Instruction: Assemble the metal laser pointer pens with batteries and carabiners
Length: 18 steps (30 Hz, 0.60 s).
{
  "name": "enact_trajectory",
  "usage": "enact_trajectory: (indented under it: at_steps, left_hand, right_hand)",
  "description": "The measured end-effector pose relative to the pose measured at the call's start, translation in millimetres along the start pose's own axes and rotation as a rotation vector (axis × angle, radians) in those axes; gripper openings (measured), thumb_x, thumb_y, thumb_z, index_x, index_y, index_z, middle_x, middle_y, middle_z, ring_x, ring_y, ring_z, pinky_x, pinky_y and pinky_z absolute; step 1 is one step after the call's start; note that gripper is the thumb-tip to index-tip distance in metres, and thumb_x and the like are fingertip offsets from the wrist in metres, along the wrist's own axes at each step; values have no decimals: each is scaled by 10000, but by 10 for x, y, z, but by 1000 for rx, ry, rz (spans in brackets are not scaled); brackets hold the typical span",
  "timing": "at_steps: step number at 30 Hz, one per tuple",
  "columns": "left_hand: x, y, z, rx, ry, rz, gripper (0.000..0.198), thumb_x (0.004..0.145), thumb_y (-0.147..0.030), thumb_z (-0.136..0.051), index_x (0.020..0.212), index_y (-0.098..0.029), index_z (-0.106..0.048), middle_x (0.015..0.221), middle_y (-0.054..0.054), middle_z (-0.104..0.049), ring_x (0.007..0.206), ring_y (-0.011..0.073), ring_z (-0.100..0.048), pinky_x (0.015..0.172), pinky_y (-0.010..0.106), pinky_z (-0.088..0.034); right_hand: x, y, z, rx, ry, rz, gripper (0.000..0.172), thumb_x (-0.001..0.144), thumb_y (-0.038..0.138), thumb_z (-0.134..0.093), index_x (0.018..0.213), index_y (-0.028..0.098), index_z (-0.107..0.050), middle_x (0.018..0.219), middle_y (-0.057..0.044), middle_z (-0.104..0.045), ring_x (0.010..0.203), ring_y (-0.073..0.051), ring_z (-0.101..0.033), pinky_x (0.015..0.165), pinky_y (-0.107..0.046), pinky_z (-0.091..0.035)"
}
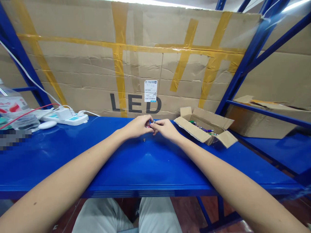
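As pinched between left hand (137,127) and right hand (165,129), a red-blue part (150,125), crosswise.

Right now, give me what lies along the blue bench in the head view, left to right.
Clear plastic bag, white power strip, left hand, right hand, open cardboard box, cardboard carton on the lower shelf.
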<state>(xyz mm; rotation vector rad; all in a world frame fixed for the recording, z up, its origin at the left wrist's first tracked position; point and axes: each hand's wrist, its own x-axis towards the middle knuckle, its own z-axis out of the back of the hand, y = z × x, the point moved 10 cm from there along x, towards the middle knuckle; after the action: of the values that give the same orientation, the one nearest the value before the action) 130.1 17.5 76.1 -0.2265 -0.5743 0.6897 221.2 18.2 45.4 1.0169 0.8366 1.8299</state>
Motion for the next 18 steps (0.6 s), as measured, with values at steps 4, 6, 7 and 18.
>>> enact_trajectory:
  at_steps: [4, 6, 7, 18]
  left_hand:
    - [1, -35, 37, 73, -119, -74, 154, 799, -180, -600, 951, -180, -625, 893, 46, -679, 829, 185, -622, 729, 296, -458]
    - [4, -11, 44, 70, -140, -77, 150, 812, -161, -572, 943, -179, -643, 898, 48, -688, 823, 180, -621, 736, 298, -458]
    - [7, 13, 46, 56, -142, -67, 142, 818, -163, -562, 929, -177, -650, 891, 47, -691, 811, 177, -618, 733, 298, -458]
    - [29, 515, 65, -499, -241, 300, 162, 828, -152, -542, 963, -137, -632, 829, 45, -652, 719, 144, -612, 639, 274, -515]
  right_hand:
    - [20, -20, -31, 92, -9, -18, 330, 851, 430, -610, 721, 135, -679, 740, -83, -707, 716, -199, -678, 746, -318, -519]
    - [26, -50, -36, 63, -12, -31, 324, 886, 395, -568, 747, 130, -690, 782, -97, -722, 748, -205, -680, 760, -322, -519]
    - [24, -57, -34, 16, -21, -33, 307, 902, 361, -545, 770, 131, -701, 815, -101, -732, 771, -207, -679, 767, -322, -513]
    - [-143, 149, -579, -646, 191, 159, 101, 877, 184, -621, 799, 154, -677, 847, -85, -724, 779, -188, -628, 692, -276, -404]
